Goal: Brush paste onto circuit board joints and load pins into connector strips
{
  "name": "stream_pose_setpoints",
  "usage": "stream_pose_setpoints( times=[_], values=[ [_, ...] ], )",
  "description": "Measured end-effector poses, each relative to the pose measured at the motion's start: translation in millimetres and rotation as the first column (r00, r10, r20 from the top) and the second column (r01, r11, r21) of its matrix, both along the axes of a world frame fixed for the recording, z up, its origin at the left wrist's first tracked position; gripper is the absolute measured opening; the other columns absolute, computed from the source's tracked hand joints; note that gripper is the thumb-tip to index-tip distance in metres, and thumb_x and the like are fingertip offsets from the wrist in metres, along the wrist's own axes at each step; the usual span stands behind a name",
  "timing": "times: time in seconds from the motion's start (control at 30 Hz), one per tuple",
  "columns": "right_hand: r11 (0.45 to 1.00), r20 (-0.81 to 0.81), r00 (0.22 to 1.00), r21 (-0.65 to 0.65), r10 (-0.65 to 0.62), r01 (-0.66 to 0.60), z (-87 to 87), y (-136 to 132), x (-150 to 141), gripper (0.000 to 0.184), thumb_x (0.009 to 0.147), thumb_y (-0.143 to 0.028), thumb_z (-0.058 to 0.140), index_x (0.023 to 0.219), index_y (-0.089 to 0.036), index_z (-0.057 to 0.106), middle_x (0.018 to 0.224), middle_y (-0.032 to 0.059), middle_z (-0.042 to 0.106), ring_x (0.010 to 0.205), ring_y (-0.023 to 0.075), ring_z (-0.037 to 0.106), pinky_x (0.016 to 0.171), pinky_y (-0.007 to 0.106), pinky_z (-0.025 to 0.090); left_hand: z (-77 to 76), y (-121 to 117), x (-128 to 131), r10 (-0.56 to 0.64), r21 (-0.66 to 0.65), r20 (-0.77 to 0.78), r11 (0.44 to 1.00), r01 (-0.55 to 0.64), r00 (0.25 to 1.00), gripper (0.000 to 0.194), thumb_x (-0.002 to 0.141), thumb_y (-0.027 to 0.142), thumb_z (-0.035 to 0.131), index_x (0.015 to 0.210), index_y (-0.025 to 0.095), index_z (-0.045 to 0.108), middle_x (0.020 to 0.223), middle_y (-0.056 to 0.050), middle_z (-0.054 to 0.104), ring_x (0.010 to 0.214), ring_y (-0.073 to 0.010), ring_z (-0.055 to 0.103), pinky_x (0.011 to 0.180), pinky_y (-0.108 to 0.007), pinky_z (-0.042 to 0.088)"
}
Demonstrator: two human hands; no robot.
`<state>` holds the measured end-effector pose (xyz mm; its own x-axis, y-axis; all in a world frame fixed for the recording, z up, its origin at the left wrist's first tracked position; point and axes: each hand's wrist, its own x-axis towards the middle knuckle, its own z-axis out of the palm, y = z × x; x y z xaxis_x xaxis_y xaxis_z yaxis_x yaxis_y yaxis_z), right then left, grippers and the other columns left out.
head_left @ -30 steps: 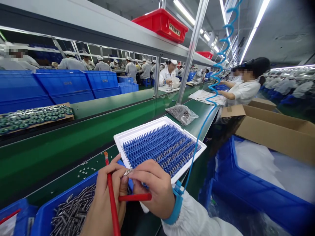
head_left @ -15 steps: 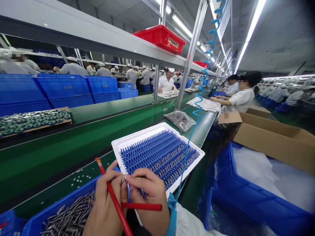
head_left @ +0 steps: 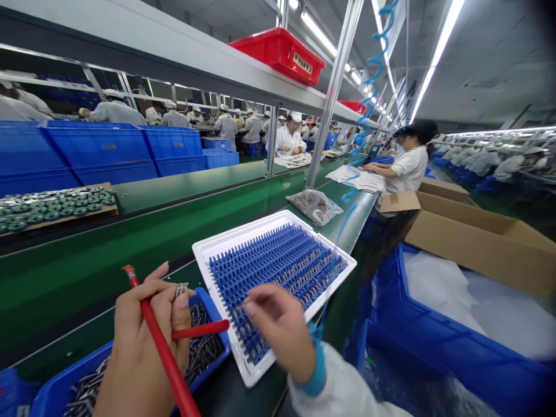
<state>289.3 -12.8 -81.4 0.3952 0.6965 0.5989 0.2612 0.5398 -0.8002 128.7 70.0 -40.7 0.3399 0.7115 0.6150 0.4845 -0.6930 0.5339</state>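
My left hand (head_left: 139,341) is closed round a long red brush (head_left: 163,353) and a second red stick (head_left: 202,329), and pinches a small metal part (head_left: 180,289) at its fingertips. It hovers over a blue bin (head_left: 219,339) full of small metal parts. My right hand (head_left: 282,330), smeared by motion, reaches with curled fingers onto the near end of a blue slotted rack (head_left: 278,263). The rack lies in a white tray (head_left: 212,246). Whether that hand holds anything is unclear. A blue wrist strap (head_left: 319,370) is on my right wrist.
A green conveyor belt (head_left: 130,249) runs behind the tray and carries a board of green rings (head_left: 52,207). A bag of parts (head_left: 315,205) lies beyond the tray. To the right are an open cardboard box (head_left: 478,231) and a blue crate (head_left: 434,341). Co-workers sit along the line.
The hands were together at the bin, pinching a metal part. My right hand has moved right onto the rack; my left hand moved left, keeping both red sticks.
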Motion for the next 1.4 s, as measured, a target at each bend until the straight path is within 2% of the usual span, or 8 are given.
stream_pose_setpoints(
  times=[0.13,0.3,0.47,0.67,0.9,1.17,1.3,1.4],
  values=[
    [0.957,0.302,0.930,-0.130,-0.211,0.259,12.5,-7.3,114.2,0.028,0.099,-0.037,0.063,0.097,-0.009,0.064,0.089,0.0067,0.057,0.078,0.0201,0.058,0.073,0.028,0.052,-4.8,-1.1,1.4,-0.021,0.074,-0.064,0.997,0.026,0.998,0.026,0.092,0.042,0.038,0.085,0.022,0.053,0.114,-0.013,0.053,0.129,-0.0372,0.048,0.088,-0.051,0.057],
    [0.742,0.646,0.740,-0.399,-0.190,0.539,11.9,5.3,221.7,0.027,0.108,-0.025,0.065,0.088,-0.008,0.060,0.083,0.0038,0.053,0.077,0.0183,0.057,0.081,0.032,0.052,-3.7,-13.3,13.6,-0.031,0.030,0.033,0.999,0.030,0.999,0.014,0.092,0.033,0.041,0.090,0.022,0.050,0.115,-0.012,0.054,0.131,-0.0322,0.047,0.088,-0.042,0.058],
    [0.570,0.794,0.608,-0.504,0.009,0.649,-6.0,22.3,243.5,0.022,0.110,-0.028,0.063,0.102,-0.007,0.060,0.097,0.0073,0.053,0.086,0.0202,0.057,0.082,0.033,0.054,0.2,-17.2,16.0,-0.043,0.005,-0.003,0.999,0.043,0.999,0.012,0.092,0.031,0.041,0.088,0.023,0.049,0.111,-0.009,0.053,0.133,-0.0323,0.045,0.088,-0.042,0.057],
    [0.487,0.854,0.498,-0.502,0.150,0.715,-15.5,26.4,249.6,0.021,0.110,-0.028,0.063,0.107,-0.008,0.060,0.103,0.0088,0.052,0.092,0.0222,0.056,0.085,0.035,0.053,0.6,-17.8,18.3,-0.074,0.032,-0.004,0.997,0.074,0.997,0.012,0.092,0.029,0.041,0.085,0.024,0.050,0.103,-0.006,0.053,0.131,-0.0342,0.045,0.098,-0.047,0.052],
    [0.464,0.868,0.452,-0.493,0.206,0.736,-20.2,26.2,253.4,0.020,0.110,-0.027,0.064,0.109,-0.007,0.059,0.105,0.0093,0.051,0.093,0.0228,0.055,0.086,0.036,0.053,-3.0,-17.4,17.6,-0.081,0.043,-0.028,0.996,0.082,0.996,0.015,0.093,0.027,0.040,0.084,0.023,0.051,0.105,-0.006,0.048,0.133,-0.0351,0.043,0.094,-0.048,0.051],
    [0.487,0.856,0.483,-0.507,0.185,0.711,-21.6,26.6,256.3,0.018,0.109,-0.021,0.065,0.099,-0.007,0.061,0.097,0.0072,0.054,0.091,0.0212,0.057,0.088,0.036,0.052,-4.1,-15.7,15.9,-0.077,0.072,-0.054,0.994,0.081,0.996,0.011,0.092,0.026,0.041,0.087,0.023,0.050,0.104,-0.007,0.051,0.132,-0.0339,0.045,0.095,-0.046,0.053],
    [0.585,0.846,0.529,-0.463,0.067,0.666,-10.7,21.3,251.9,0.016,0.107,-0.016,0.065,0.094,-0.008,0.062,0.093,0.0060,0.054,0.090,0.0208,0.057,0.090,0.036,0.051,-13.6,-8.2,18.4,-0.058,0.087,-0.012,0.995,0.058,0.998,0.012,0.093,0.027,0.041,0.091,0.022,0.051,0.100,-0.008,0.054,0.129,-0.0327,0.048,0.099,-0.047,0.051],
    [0.740,0.800,0.598,-0.372,-0.050,0.560,6.9,11.2,219.7,0.008,0.101,-0.005,0.068,0.095,-0.008,0.063,0.092,0.0051,0.055,0.091,0.0217,0.056,0.091,0.038,0.049,-28.1,0.2,22.1,-0.092,0.002,0.081,0.996,0.092,0.992,0.010,0.092,0.027,0.044,0.087,0.023,0.052,0.091,-0.007,0.059,0.127,-0.0325,0.051,0.095,-0.047,0.054]
  ],
)
